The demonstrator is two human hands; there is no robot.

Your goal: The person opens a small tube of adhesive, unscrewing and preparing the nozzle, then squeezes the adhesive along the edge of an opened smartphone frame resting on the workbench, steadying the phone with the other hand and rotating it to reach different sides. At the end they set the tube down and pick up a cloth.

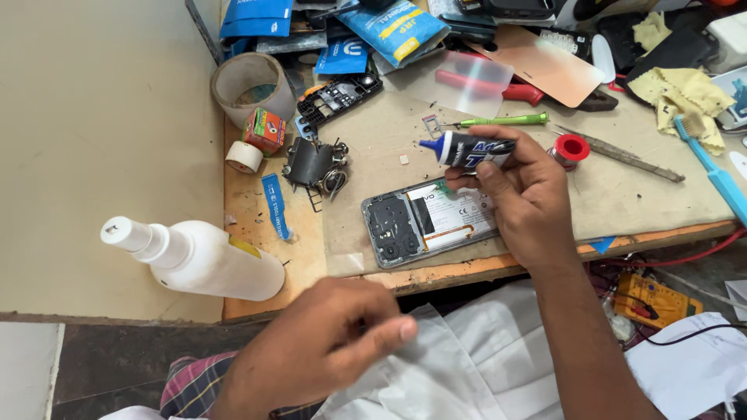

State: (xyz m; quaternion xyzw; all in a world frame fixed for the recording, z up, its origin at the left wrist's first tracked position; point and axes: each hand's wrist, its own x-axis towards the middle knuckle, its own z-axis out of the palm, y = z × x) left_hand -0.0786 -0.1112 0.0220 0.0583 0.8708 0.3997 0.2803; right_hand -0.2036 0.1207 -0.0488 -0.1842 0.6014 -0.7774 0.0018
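right hand grips the glue tube, long axis left-right, nozzle pointing left just above the opened phone; left hand hangs near, fingers loosely curled, empty.

- The right hand covers the right end of the opened phone in the middle of the frame, so that end cannot be seen.
- Its fingers wrap the rear of the small glue tube; only the blue nozzle end and part of the body show.
- The left hand, low in the frame, is blurred; whether the fingertips pinch anything cannot be told.
- The blue toothbrush runs off the right edge.
- The pile of blue packets is cut by the top edge.
- The yellow meter, lower right under the bench, is perhaps half hidden by the forearm and wires.
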